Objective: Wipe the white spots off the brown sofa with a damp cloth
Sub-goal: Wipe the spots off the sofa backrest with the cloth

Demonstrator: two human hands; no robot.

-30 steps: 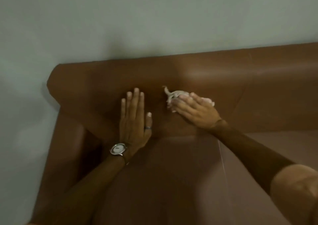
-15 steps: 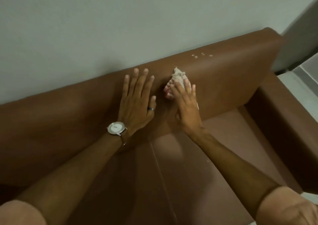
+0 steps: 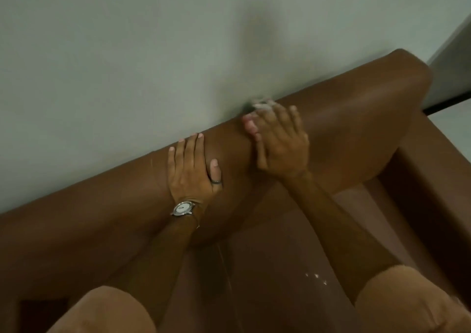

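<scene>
The brown sofa (image 3: 356, 108) runs along the wall, its backrest crossing the view diagonally. My right hand (image 3: 279, 141) presses a whitish damp cloth (image 3: 261, 104) against the top edge of the backrest; only a blurred bit of cloth shows past the fingertips. My left hand (image 3: 192, 165), with a ring and a wristwatch, lies flat and empty on the backrest just to the left. A few white spots (image 3: 317, 278) sit on the seat cushion near my right forearm.
A pale grey-green wall (image 3: 127, 65) stands directly behind the backrest. The sofa's right armrest (image 3: 433, 169) bounds the seat on the right. Beyond it is a strip of light floor (image 3: 456, 114) with a dark skirting line.
My right hand slid the cloth up and rightward to the backrest's top edge. The spots seen on the backrest top no longer show. The view tilted, and my left hand stayed flat.
</scene>
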